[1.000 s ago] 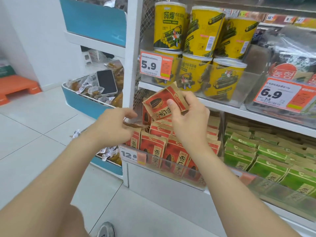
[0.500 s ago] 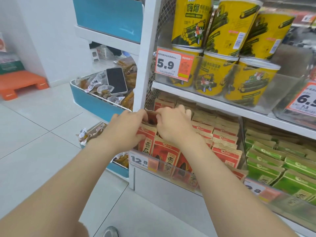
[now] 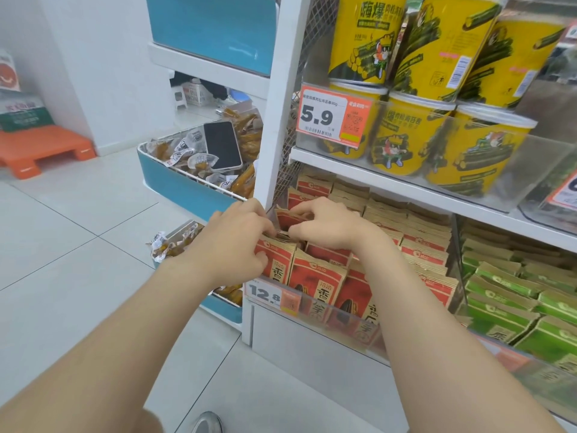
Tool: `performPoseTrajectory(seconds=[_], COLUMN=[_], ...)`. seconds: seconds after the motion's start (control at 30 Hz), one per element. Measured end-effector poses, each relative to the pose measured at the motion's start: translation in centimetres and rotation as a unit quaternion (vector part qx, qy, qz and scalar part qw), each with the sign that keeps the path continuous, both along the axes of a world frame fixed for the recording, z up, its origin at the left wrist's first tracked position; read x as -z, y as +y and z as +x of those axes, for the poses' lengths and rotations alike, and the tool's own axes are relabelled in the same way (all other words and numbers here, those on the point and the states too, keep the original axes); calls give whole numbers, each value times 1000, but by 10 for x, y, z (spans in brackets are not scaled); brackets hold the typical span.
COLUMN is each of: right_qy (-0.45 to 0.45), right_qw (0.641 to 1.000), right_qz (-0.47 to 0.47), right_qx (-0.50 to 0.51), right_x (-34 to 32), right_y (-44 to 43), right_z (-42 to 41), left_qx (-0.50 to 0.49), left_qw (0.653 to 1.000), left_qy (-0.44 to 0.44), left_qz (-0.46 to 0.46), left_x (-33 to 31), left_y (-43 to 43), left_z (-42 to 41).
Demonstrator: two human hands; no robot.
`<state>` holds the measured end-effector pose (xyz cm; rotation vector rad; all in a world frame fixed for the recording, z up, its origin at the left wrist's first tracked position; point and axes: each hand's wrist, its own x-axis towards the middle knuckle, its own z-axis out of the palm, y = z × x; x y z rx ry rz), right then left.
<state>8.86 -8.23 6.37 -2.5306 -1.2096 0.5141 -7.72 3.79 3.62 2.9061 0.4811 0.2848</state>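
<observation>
up: shelf (image 3: 406, 189) sits low over the red packets (image 3: 315, 276) | left: white post (image 3: 274, 135) blocks | front: clear rail (image 3: 343, 323) low | packets: squeezed tight | behind: floor (image 3: 62, 229) open

Both hands bunched up close, knuckles nearly touching

Bare left forearm comes in from 7 o'clock, the right from 5 o'clock. Left hand (image 3: 239, 242) and right hand (image 3: 324, 226) both have fingers curled, pinching red-and-tan paper snack packets (image 3: 279, 260).

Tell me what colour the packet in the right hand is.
The packet is red and tan; head view.
</observation>
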Motion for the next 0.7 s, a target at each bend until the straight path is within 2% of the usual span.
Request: performPoseTrajectory(seconds=[0.07,0.17,0.33,0.5,0.7], right_qy=[-6,-87,-67,-123,-167], right_qw=[1000,996,997,988,986], right_qz=[22,34,40,88,-13], right_qx=[9,13,-12,-16,-22], right_x=[-1,3,-5,2,18], right_y=[1,2,-1,7,12], right_z=[2,2,-6,-3,-3], left_qx=[0,0,-6,-10,-25], left_qw=[1000,1000,1000,1000,999], left_qy=[1,-3,0,-2,-2], left_qz=[-4,-10,-19,-23,-41], left_x=[0,1,3,2,8], left_y=[1,1,0,1,2], left_z=[-1,-1,-2,-3,-2])
